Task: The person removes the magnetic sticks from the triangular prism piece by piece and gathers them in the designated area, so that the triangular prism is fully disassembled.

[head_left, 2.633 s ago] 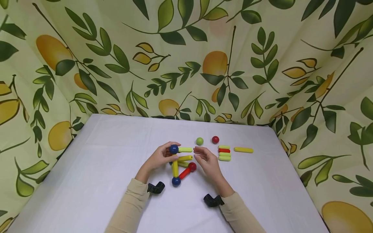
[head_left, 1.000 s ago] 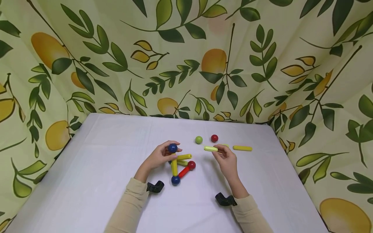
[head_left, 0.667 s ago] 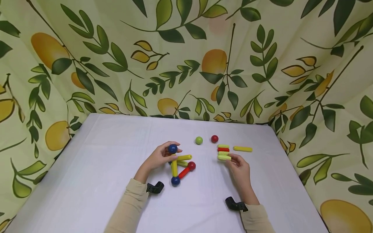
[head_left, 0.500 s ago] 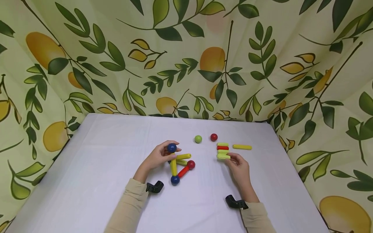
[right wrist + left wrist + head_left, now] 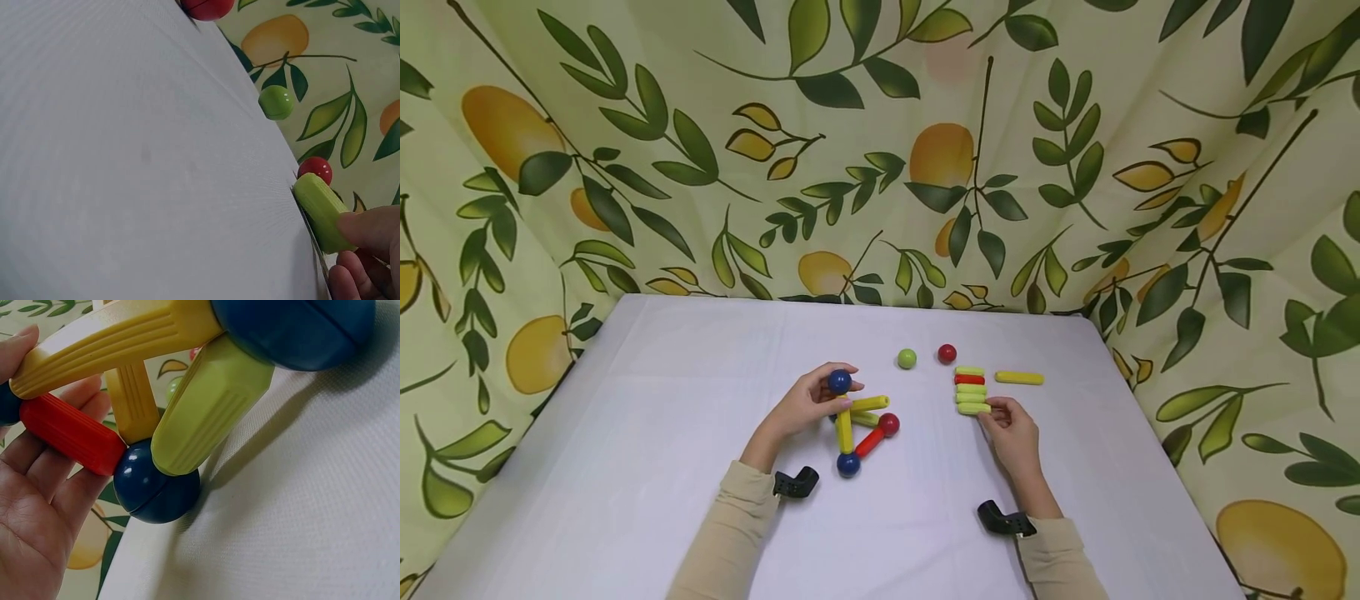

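Note:
My left hand (image 5: 801,407) grips the top of a magnetic stick-and-ball frame, thumb and fingers at its upper blue ball (image 5: 839,382). The frame has yellow sticks (image 5: 846,432), a red stick (image 5: 870,442), a light green stick (image 5: 209,409), a red ball (image 5: 889,424) and a lower blue ball (image 5: 848,464). In the left wrist view, this frame fills the foreground and its lower balls sit at the tablecloth. My right hand (image 5: 1017,433) pinches the right end of another light green stick (image 5: 320,209), level with the near end of a row of short sticks (image 5: 970,389).
Behind the row lie a loose green ball (image 5: 907,358) and a loose red ball (image 5: 947,354). A long yellow stick (image 5: 1019,377) lies to its right. The white-covered table (image 5: 700,350) ends at a leaf-patterned curtain (image 5: 880,208).
The light green stick on the upper blue ball has come off. My right hand has carried it rightward to the row's near end. My left hand keeps its grip on the frame.

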The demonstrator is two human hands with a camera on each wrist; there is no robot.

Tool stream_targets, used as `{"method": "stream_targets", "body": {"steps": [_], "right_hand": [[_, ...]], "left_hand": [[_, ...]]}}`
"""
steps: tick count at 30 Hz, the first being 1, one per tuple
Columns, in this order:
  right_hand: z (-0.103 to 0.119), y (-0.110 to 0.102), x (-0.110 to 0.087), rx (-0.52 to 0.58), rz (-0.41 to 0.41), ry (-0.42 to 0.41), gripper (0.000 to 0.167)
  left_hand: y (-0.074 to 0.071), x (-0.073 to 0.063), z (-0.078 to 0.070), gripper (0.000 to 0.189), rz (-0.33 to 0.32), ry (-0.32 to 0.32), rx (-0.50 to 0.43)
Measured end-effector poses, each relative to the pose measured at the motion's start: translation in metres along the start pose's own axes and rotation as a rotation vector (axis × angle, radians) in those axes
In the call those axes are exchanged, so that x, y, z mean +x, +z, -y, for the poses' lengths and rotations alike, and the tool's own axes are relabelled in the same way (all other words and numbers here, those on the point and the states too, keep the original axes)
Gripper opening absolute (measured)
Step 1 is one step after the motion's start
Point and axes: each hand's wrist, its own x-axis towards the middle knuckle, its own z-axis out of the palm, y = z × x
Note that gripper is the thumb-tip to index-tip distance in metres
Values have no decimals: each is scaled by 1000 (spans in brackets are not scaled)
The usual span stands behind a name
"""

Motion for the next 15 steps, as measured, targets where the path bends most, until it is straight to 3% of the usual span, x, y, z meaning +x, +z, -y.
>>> {"method": "stream_targets", "body": {"steps": [9,15], "right_hand": [[0,1,0,-30,-45,0,28],[4,-1,-3,13,-90,14,29]], "left_hand": [[0,0,-1,50,0,0,-6],[0,-1,-1,49,2,11,0]]}}
